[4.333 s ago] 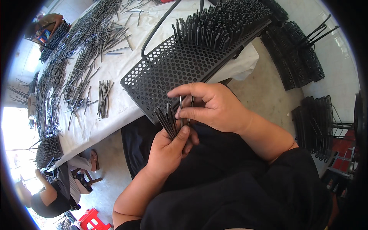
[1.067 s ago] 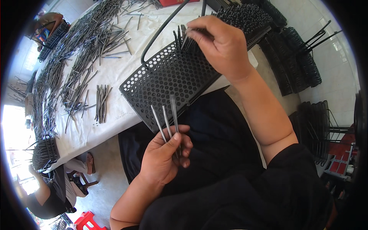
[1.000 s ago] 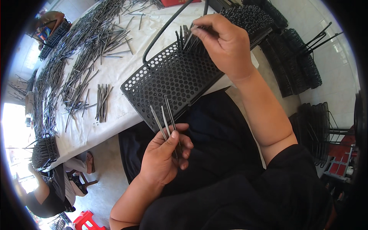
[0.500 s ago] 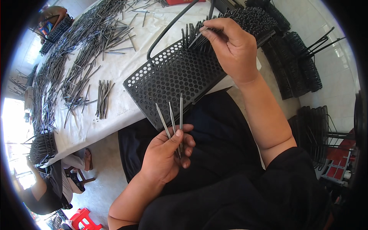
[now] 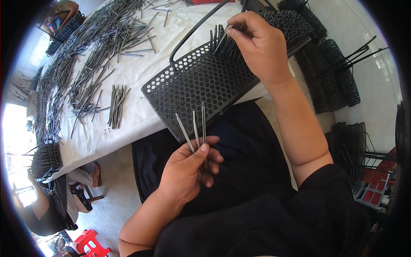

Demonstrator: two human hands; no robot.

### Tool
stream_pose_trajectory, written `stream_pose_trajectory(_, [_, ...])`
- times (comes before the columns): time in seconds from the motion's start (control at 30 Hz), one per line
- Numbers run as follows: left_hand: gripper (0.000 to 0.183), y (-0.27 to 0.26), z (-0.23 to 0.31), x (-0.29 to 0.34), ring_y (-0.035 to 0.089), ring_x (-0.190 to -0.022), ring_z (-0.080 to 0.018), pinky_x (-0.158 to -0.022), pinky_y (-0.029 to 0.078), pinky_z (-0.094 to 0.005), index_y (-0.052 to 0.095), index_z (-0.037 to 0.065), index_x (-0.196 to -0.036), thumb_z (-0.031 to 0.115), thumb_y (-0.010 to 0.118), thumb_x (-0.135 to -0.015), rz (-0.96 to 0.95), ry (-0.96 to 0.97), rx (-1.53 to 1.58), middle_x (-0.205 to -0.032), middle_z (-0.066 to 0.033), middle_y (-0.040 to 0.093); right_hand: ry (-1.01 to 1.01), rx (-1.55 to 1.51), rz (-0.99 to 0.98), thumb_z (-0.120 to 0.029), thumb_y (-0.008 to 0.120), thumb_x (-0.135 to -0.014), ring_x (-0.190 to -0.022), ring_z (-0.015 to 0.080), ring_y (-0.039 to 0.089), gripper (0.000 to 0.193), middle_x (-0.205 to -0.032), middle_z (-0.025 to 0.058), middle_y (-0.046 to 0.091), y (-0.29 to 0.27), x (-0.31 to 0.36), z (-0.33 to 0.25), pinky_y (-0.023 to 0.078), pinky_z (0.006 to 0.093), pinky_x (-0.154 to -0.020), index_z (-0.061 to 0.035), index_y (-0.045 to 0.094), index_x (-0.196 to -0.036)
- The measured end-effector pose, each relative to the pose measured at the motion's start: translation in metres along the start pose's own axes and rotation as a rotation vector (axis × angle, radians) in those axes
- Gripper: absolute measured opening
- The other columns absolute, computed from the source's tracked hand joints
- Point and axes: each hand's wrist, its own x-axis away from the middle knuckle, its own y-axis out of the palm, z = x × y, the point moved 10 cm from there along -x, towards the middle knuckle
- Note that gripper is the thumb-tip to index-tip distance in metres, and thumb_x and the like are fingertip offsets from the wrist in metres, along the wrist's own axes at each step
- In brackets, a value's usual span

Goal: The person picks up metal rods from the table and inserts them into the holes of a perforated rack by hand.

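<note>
Three thin grey metal rods point(image 5: 184, 130) fan out of my left hand point(image 5: 188, 167), pinched between thumb and fingers over my lap, their tips upward. My right hand point(image 5: 261, 51) closes thumb and forefinger on the upper end of another metal rod point(image 5: 221, 43), whose lower end slants to the black perforated rack point(image 5: 188, 81). Rows of upright dark rods point(image 5: 233, 47) fill the rack's far right part beside my right hand, which hides some of them. The honeycomb holes nearer my left hand hold no rods. A long black handle point(image 5: 195, 30) arches over the rack.
A heap of loose rods point(image 5: 94, 47) covers the left of the white-covered table point(image 5: 141, 85), with a small bundle point(image 5: 117, 107) nearer its edge. More filled racks point(image 5: 323, 73) stand at right. Another person point(image 5: 47, 210) sits lower left, near a red stool point(image 5: 92, 244).
The table and rack have shifted slightly rightward in view. My left hand still holds the three rods, and my right hand keeps its pinch at the rack's filled part.
</note>
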Motion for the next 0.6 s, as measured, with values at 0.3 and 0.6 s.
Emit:
stream_pose_trajectory(0.3, [0.027, -0.004, -0.002, -0.002, 0.055, -0.064, -0.0095, -0.047, 0.041, -0.0199, 0.055, 0.001, -0.118, 0.021, 0.049, -0.102, 0.049, 0.013, -0.029, -0.087, -0.0068, 0.063, -0.31, 0.237, 0.043, -0.023, 0.066, -0.085, -0.082, 0.0313, 0.066, 0.015, -0.082, 0.0129, 0.068, 0.016, -0.005, -0.009, 0.052, 0.0408, -0.071, -0.0112, 0.074, -0.091])
stream_pose_trajectory(0.6, [0.021, -0.001, 0.0, 0.001, 0.038, -0.057, -0.0047, -0.048, 0.03, -0.0174, 0.057, 0.003, -0.113, 0.018, 0.045, -0.103, 0.022, 0.058, 0.006, -0.08, -0.0023, 0.057, -0.202, 0.195, 0.192, -0.017, 0.071, -0.082, -0.075, 0.0261, 0.067, 0.014, -0.079, 0.0108, 0.069, -0.019, 0.007, -0.019, 0.053, 0.0325, -0.068, -0.0036, 0.071, -0.083])
